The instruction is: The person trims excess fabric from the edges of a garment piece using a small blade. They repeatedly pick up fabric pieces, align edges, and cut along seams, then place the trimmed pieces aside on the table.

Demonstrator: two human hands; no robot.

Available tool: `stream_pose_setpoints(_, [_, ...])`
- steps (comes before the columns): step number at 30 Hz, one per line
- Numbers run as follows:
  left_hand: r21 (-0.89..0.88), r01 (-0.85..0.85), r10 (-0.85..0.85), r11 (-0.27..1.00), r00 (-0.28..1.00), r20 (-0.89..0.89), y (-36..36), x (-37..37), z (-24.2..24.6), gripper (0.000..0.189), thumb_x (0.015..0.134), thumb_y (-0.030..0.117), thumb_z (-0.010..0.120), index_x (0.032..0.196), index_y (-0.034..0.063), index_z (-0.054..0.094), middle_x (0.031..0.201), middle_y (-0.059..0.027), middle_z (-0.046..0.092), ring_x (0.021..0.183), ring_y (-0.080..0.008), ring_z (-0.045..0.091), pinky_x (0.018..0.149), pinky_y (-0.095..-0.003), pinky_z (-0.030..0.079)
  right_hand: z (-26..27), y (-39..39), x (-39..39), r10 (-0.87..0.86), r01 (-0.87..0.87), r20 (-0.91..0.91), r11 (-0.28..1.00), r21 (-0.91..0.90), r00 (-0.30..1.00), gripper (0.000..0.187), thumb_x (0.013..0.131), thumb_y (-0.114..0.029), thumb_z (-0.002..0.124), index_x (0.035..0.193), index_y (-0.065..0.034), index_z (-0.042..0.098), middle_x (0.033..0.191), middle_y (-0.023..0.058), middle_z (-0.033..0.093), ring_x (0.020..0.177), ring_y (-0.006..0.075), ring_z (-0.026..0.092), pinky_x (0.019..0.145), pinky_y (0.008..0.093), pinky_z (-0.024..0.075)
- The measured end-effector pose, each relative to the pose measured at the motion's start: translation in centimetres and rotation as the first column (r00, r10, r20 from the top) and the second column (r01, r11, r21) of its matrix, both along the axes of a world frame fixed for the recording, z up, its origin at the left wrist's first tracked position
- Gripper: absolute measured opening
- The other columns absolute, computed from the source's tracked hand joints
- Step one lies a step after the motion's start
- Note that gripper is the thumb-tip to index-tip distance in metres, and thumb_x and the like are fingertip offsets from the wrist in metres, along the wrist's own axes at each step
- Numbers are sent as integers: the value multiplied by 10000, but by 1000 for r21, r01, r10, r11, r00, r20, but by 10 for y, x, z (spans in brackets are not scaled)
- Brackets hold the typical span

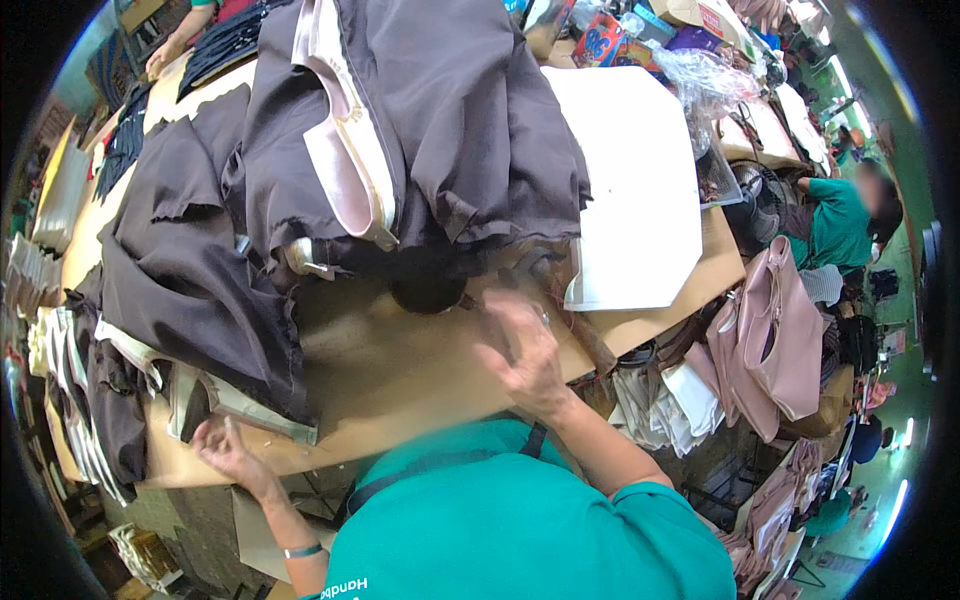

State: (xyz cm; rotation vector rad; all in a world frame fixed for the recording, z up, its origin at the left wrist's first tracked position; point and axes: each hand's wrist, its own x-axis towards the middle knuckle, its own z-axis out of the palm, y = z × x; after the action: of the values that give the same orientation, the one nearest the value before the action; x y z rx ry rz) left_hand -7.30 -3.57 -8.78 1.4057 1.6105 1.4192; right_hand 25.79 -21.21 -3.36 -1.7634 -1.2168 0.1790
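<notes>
My left hand [234, 459] is at the table's near left edge with fingers loosely apart, beside the pale stiff trim [259, 412] of a dark fabric piece [202, 300]. Whether the fingertips touch the trim I cannot tell. My right hand [529, 349], blurred, hovers over the wooden table [375, 390], its thumb and fingers apart and nothing visible between them. Just beyond it lies a hammer [592, 341] with a wooden handle. Left of those fingers is a round dark object [429, 291], partly in shadow. Dark lining fabric [457, 135] with a pale pink handbag panel [352, 172] covers the far side.
A white sheet [637, 187] lies to the right. Pink leather-like bags [780, 337] and pale pieces [675, 405] hang past the right edge. Clear plastic wrap [705, 75] and boxes clutter the far right. One person [836, 217] is at right; another person's arm [176, 45] is far left.
</notes>
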Motion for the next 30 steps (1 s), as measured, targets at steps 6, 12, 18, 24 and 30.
stream_pose_setpoints(6, [297,732,-790,613,579,203,-48,82,92,395,798,14,557,1156,12,389,1039,-98,484,961,-169,464,880,-286,362,56,28,-18,659,-646,-98,751,139,746,681,748,-463,593,1265,-62,404,1332,185,300,1187,342,350,975,431,287])
stream_pose_setpoints(12, [375,779,-829,502,312,463,-57,165,102,439,843,40,504,1236,-39,324,1215,-125,433,1110,-184,428,958,-308,323,57,71,-63,718,-603,-240,685,410,653,904,741,-653,457,1378,-95,141,1420,202,-32,1313,357,22,1037,458,104])
stream_pose_setpoints(18, [299,788,-794,538,355,494,-46,179,118,521,862,277,528,1229,-37,336,1085,-112,476,933,-156,484,858,-301,388,48,83,-71,667,-520,-342,738,431,663,860,799,-615,390,1386,-79,62,1411,224,-25,1314,361,-21,1046,442,57])
stream_pose_setpoints(24, [79,700,-620,710,569,540,-28,189,113,394,924,363,361,950,-2,507,704,-21,514,603,-67,472,577,-168,374,30,90,-72,523,-512,-6,837,193,852,906,773,-650,387,1378,-46,85,1401,241,-2,1300,399,-2,1044,458,61])
stream_pose_setpoints(30, [175,685,-627,708,494,602,-33,200,128,327,935,341,337,811,53,427,549,7,340,479,-58,303,503,-178,297,40,91,-66,463,-481,161,871,96,871,930,761,-693,308,1367,-17,108,1389,267,29,1284,431,60,1046,453,89])
